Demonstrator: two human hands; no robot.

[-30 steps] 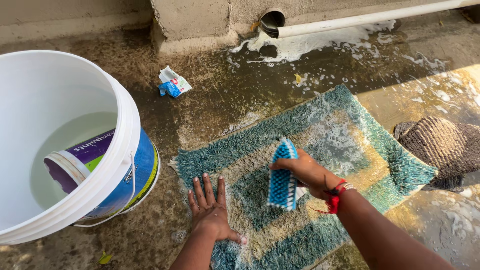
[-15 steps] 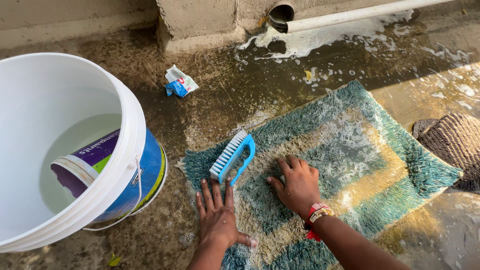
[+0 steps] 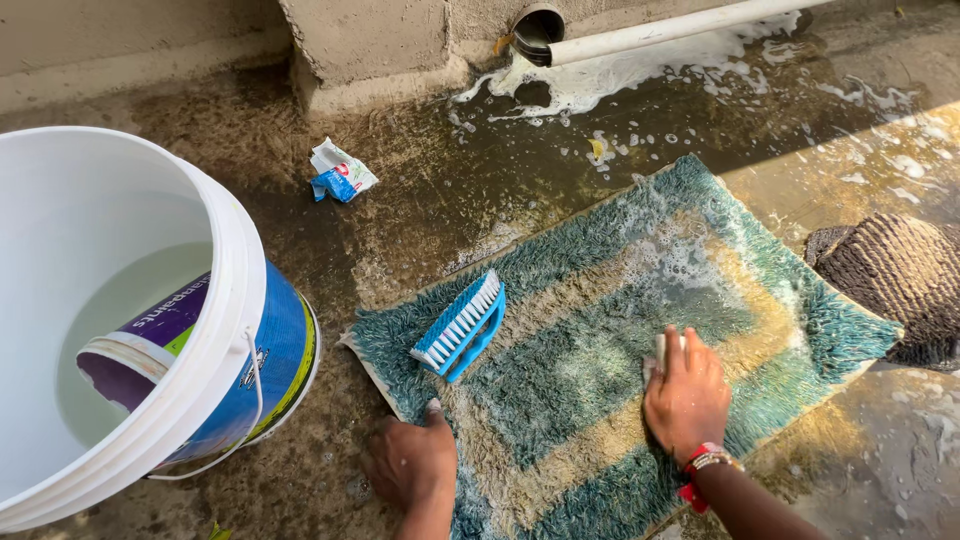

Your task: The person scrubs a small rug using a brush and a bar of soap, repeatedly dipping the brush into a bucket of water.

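Observation:
A wet, soapy teal and beige shaggy mat lies on the concrete floor. A blue scrub brush with white bristles rests on its side on the mat's left part, with no hand on it. My left hand is at the mat's near left edge, its fingers curled around that edge. On the mat's middle right, my right hand presses down over a small white bar that shows under the fingertips. A red thread and a bracelet circle the right wrist.
A big white bucket with water and a small tub floating inside stands at the left, close to the mat. A crumpled sachet lies on the wet floor. A white pipe and a foamy drain hole run along the wall. A brown woven mat sits at the right.
The right hand let go of the brush, which now lies on the mat, and moved right across the mat. The left hand went from flat to curled at the mat's edge.

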